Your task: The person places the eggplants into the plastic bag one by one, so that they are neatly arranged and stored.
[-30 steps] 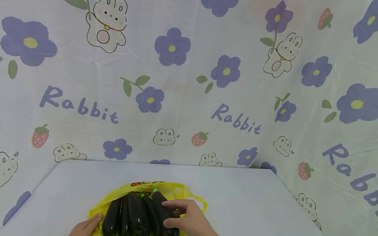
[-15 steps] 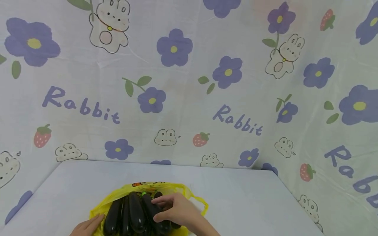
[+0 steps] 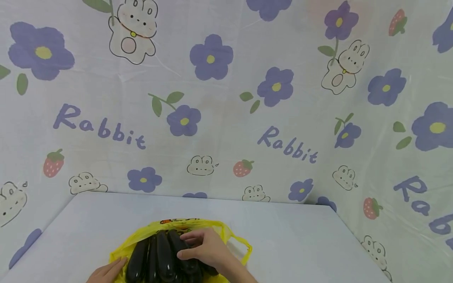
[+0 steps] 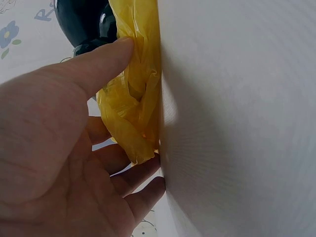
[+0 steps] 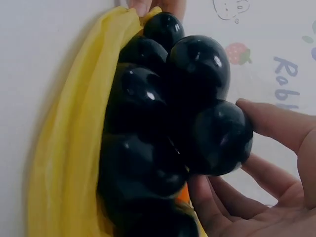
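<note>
Several glossy dark eggplants point(image 3: 139, 261) lie side by side in an open yellow plastic bag point(image 3: 141, 232), stems toward the far side. My right hand point(image 3: 214, 251) grips one eggplant point(image 5: 223, 138) near its rounded end, thumb on one side and fingers on the other. That eggplant rests high on the pile, close against its neighbours. My left hand point(image 3: 109, 270) holds the near left edge of the bag. In the left wrist view, the thumb lies on the crumpled yellow film point(image 4: 136, 94) and the fingers are behind it, near the table surface. The lower eggplants are partly hidden.
The bag lies on a white table point(image 3: 290, 239), with its handle loop point(image 3: 244, 241) spread out to the right. Behind the table and along the sides hangs a white curtain point(image 3: 226, 118) printed with rabbits, purple flowers and strawberries.
My right hand has shifted left from the rightmost eggplant and now grips an eggplant, which has moved left and up onto the others. The left hand has stayed at the bag's edge.
</note>
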Demonstrator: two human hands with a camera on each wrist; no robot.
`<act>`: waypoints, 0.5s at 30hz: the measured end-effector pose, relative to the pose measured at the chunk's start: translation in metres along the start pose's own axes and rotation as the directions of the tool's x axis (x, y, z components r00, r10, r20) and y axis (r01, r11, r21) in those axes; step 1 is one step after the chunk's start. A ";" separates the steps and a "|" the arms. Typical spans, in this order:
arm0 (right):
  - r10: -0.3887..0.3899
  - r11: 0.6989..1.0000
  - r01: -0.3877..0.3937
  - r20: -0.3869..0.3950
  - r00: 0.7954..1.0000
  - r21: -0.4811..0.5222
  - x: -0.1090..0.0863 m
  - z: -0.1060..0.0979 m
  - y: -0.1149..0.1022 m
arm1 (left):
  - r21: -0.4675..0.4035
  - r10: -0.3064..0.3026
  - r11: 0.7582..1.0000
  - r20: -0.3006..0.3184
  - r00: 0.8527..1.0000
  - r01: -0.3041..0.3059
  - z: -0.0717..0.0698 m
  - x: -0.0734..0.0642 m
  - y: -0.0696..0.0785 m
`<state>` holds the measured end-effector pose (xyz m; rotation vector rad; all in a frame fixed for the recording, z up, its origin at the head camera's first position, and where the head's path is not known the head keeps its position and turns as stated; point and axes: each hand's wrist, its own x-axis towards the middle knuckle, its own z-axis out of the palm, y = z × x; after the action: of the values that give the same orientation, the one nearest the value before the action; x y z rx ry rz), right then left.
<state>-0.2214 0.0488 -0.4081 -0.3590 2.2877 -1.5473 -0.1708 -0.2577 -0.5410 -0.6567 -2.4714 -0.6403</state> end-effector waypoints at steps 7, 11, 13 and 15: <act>-0.028 0.998 0.031 -0.052 0.998 0.062 0.002 0.007 0.006 | 0.009 0.037 0.999 -0.061 0.997 -0.036 0.003 0.000 -0.003; -0.047 0.995 0.053 -0.079 0.996 0.079 0.002 0.010 0.009 | 0.002 0.057 0.998 -0.073 0.996 -0.057 0.004 -0.001 -0.005; -0.055 0.994 0.063 -0.096 0.994 0.086 0.000 0.010 0.009 | 0.000 0.052 0.999 -0.080 0.995 -0.052 0.004 -0.002 -0.005; -0.055 0.993 0.066 -0.113 0.992 0.097 -0.004 0.009 0.009 | 0.000 0.046 0.999 -0.072 0.996 -0.046 0.003 -0.002 -0.005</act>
<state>-0.2142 0.0457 -0.4191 -0.3267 2.2884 -1.7462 -0.1730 -0.2607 -0.5463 -0.6774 -2.3824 -0.6372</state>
